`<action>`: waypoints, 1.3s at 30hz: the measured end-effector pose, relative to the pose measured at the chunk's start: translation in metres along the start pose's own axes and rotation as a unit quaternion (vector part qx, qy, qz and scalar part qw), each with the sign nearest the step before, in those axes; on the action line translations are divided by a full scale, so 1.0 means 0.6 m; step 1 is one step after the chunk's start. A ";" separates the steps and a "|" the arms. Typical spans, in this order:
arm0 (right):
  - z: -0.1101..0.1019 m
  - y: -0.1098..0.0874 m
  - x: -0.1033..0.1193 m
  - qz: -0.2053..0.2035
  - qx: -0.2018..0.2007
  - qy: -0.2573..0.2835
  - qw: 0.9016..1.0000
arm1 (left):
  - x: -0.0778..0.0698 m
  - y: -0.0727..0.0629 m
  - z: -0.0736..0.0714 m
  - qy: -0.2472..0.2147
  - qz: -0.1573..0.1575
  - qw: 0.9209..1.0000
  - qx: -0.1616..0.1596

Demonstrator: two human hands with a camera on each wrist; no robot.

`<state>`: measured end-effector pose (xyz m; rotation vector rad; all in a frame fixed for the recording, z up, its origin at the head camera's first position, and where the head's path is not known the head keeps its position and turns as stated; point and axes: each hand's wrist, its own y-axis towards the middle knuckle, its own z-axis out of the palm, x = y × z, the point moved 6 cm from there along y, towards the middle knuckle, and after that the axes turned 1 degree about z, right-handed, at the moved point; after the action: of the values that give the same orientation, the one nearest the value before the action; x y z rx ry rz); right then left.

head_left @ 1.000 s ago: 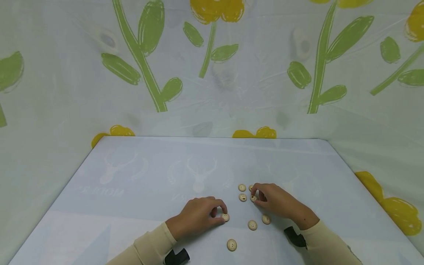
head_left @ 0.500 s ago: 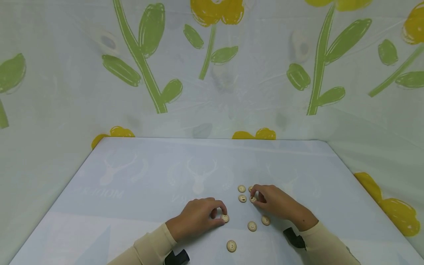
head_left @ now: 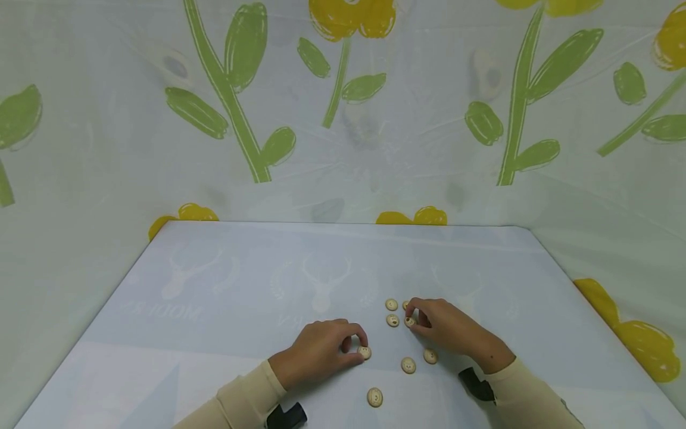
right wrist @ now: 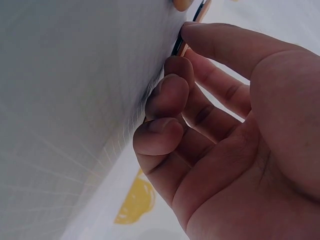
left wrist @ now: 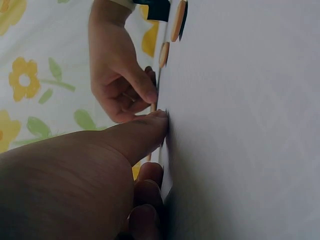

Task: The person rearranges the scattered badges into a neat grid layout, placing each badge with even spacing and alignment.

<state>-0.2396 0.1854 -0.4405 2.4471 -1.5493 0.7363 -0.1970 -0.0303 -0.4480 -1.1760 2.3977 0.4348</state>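
Note:
Between thumb and index finger, my left hand (head_left: 319,350) pinches a round wooden button (head_left: 365,353) at the table's middle. In the left wrist view its thumb (left wrist: 142,132) covers that button. Farther right, my right hand (head_left: 447,325) pinches another wooden button (head_left: 409,322) at the near right corner of a small two-by-two group. The group's other buttons are a far left button (head_left: 392,304), a near left button (head_left: 393,320) and a far right button (head_left: 405,305), partly hidden by the right fingers. The right wrist view shows the thumb and curled fingers close to the tabletop.
Loose wooden buttons lie nearer the person: a front button (head_left: 375,397), a middle button (head_left: 408,365) and a right button (head_left: 430,356) below the right wrist. The white table (head_left: 214,286) ends at a flowered curtain (head_left: 407,149) behind it.

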 end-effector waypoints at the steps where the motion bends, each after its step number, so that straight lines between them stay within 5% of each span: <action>1: 0.000 0.000 0.000 0.002 0.000 -0.001 1.000 | 0.000 0.000 0.000 0.000 0.001 1.000 0.000; 14: -0.007 -0.010 0.012 -0.005 -0.011 0.003 1.000 | 0.001 -0.003 -0.002 0.000 0.001 1.000 -0.002; 39: 0.006 -0.060 0.056 -0.011 0.029 0.000 1.000 | 0.000 -0.001 0.000 -0.006 -0.005 1.000 0.005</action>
<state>-0.1949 0.1732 -0.4227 2.4996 -1.5201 0.7888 -0.1963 -0.0304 -0.4480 -1.1788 2.3801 0.4257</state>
